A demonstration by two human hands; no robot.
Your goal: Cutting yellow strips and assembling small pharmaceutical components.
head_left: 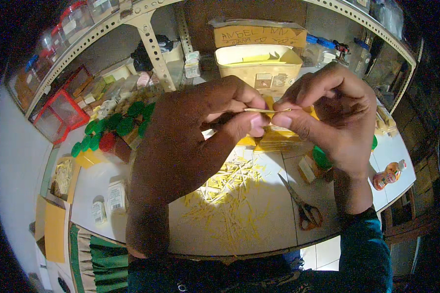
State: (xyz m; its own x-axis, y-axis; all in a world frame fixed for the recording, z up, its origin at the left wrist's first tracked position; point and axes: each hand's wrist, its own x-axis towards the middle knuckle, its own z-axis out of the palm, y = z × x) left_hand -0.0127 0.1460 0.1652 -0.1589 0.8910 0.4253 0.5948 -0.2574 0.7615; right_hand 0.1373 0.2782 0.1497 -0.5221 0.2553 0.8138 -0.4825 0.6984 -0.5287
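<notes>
Both hands are raised over the table and meet around a thin, pale yellow strip (265, 111). My left hand (200, 122) pinches its left end between thumb and fingers. The right end is gripped between the thumb and fingertips of my right hand (335, 105). What the strip is made of cannot be told. Below the hands lies a loose pile of thin yellow and white strips (230, 180), partly in bright light. Yellow bundles in clear wrap (278, 142) lie behind the fingers, partly hidden by them.
Scissors (305, 207) lie right of the pile, near an orange bottle (388, 175). Two small white packs (116, 195) stand left. Green-lidded containers (124, 126) crowd the back left. A cream tub (259, 63) stands behind, under a metal shelf frame (154, 49).
</notes>
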